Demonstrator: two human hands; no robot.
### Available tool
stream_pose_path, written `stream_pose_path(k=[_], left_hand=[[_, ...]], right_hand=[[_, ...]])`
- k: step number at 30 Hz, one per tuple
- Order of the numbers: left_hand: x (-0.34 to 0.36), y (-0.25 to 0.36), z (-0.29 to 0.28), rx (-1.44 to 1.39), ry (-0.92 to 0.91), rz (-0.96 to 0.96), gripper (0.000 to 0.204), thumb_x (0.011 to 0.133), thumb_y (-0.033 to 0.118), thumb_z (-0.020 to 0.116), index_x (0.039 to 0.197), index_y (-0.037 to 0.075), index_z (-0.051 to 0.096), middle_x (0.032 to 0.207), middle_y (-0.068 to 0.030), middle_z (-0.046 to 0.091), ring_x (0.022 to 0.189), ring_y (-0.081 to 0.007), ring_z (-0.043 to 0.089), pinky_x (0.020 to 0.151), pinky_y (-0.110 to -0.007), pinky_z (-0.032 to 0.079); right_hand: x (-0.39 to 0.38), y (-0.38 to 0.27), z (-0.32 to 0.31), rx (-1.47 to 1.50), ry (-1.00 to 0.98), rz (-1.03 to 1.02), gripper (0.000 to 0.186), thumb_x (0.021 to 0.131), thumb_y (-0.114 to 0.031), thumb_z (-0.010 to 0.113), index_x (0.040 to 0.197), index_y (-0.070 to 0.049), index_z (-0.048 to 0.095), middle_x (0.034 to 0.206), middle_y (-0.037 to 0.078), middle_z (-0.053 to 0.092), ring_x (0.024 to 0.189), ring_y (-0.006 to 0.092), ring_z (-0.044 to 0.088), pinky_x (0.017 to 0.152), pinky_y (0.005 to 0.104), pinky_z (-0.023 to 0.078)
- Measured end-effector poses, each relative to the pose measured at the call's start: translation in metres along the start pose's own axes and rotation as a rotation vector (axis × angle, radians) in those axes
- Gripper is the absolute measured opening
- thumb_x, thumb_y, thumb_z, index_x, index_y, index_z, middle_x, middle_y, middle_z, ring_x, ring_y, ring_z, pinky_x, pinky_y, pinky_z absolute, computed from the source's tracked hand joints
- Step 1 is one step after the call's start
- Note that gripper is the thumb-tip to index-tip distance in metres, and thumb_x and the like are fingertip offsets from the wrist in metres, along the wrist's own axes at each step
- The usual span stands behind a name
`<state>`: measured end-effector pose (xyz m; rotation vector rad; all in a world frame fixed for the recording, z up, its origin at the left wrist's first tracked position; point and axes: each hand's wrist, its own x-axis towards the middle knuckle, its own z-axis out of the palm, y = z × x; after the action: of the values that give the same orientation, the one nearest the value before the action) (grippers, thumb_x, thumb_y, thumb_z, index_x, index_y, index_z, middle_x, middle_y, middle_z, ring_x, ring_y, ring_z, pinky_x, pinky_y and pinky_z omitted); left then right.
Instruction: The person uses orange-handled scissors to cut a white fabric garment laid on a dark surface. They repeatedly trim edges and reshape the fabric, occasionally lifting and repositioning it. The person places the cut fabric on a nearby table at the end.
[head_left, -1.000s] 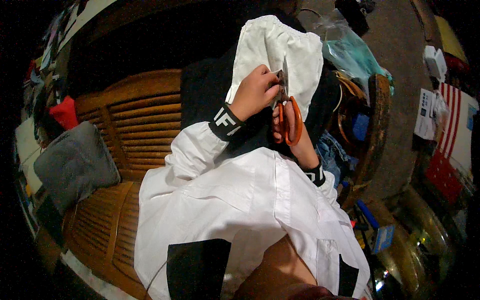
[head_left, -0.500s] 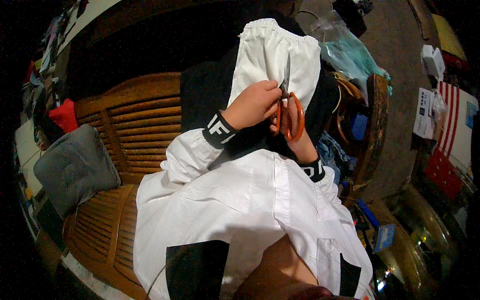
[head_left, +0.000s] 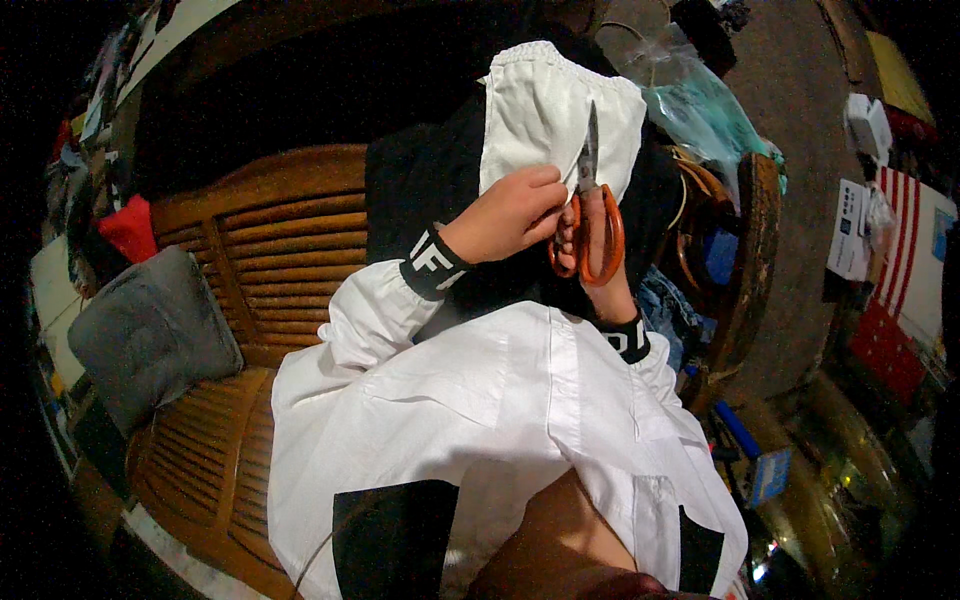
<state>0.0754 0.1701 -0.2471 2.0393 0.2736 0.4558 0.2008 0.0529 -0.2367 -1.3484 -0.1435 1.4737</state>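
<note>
A white piece of cloth (head_left: 535, 115) with a gathered, elastic-looking far edge lies over dark fabric (head_left: 425, 190) on my lap. My left hand (head_left: 510, 213) is closed on its near edge, fingers pinched together beside the scissors. In my right hand (head_left: 607, 292) are scissors with orange handles (head_left: 616, 240), the thumb and fingers through the loops. Their metal blades point away from me and lie against the cloth, looking nearly closed. The fingertips of my left hand are partly hidden, and so is whatever cloth lies under them.
To the left is a slatted wooden bench (head_left: 290, 250) with a grey cushion (head_left: 150, 335) and a red cloth (head_left: 128, 230). A wooden armrest (head_left: 755, 240) stands at right, near a clear and green plastic bag (head_left: 700, 115). White boxes (head_left: 850, 230) sit farther right.
My right hand and the scissors have shifted slightly to the right, and the blades show more clearly above the cloth. My left hand still pinches the cloth, which has moved a little right.
</note>
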Motion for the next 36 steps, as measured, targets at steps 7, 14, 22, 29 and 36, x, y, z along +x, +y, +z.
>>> stream_pose_path(k=[7,14,22,29,36], left_hand=[[-0.011,0.009,0.008,-0.043,-0.053,0.079,0.015,0.075,0.005,0.059,0.081,0.001,0.046,0.078,-0.0143,0.043,0.071,-0.0329,0.048,0.06,-0.039,0.04],[-0.021,0.022,0.003,-0.092,-0.066,0.011,0.011,0.075,0.004,0.057,0.078,0.001,0.046,0.077,-0.0138,0.041,0.07,-0.0315,0.047,0.06,-0.038,0.039],[-0.029,0.024,-0.001,-0.063,-0.05,-0.068,0.014,0.075,0.009,0.06,0.075,-0.001,0.05,0.076,-0.0142,0.046,0.071,-0.0298,0.05,0.063,-0.037,0.042],[-0.034,0.002,0.002,0.375,0.217,-0.272,0.016,0.069,0.01,0.059,0.078,-0.001,0.05,0.08,-0.0148,0.045,0.078,-0.0327,0.048,0.068,-0.04,0.042],[0.002,0.011,0.011,0.395,0.404,-0.203,0.041,0.07,0.008,0.066,0.108,0.004,0.051,0.115,-0.0177,0.045,0.102,-0.035,0.047,0.086,-0.04,0.042]], right_hand=[[-0.006,0.015,-0.011,-0.726,0.009,-0.665,0.037,0.096,-0.027,0.045,0.124,-0.002,0.044,0.103,0.012,0.055,0.084,0.0154,0.057,0.065,0.0236,0.049],[-0.004,0.012,0.003,-0.305,0.135,-0.292,0.042,0.094,-0.038,0.044,0.118,-0.004,0.044,0.068,0.0,0.046,0.052,0.0075,0.047,0.043,0.0211,0.038],[-0.005,-0.009,0.023,-0.169,0.187,-0.125,0.041,0.092,-0.046,0.044,0.076,-0.009,0.046,0.055,-0.001,0.043,0.038,0.0091,0.044,0.033,0.0208,0.034],[0.006,0.0,0.01,-0.186,0.052,-0.083,0.041,0.092,-0.048,0.044,0.079,-0.009,0.047,0.053,-0.001,0.043,0.038,0.0088,0.042,0.033,0.0212,0.033],[0.01,0.004,0.013,-0.237,0.079,-0.08,0.041,0.091,-0.047,0.046,0.08,-0.008,0.049,0.053,-0.002,0.043,0.038,0.0076,0.042,0.035,0.0206,0.031]])
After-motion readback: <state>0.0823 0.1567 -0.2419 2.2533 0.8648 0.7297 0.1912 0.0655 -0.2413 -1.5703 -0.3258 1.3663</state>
